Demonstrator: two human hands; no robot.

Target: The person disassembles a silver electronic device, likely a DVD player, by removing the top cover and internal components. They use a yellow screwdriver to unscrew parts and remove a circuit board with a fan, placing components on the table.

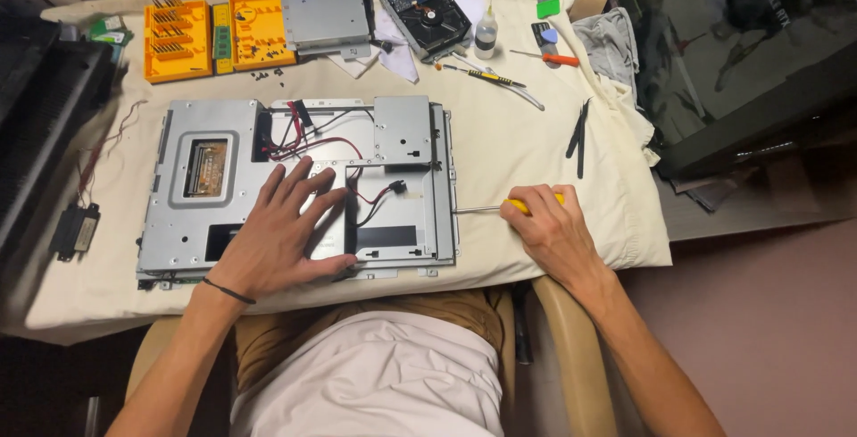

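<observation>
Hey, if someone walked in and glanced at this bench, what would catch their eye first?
Probably the big grey metal chassis lying flat on the cream cloth, with the left hand spread across it. Beside its right edge, the right hand grips a yellow-handled screwdriver pointed at the chassis. Bright orange bit trays stand out at the far left.
</observation>
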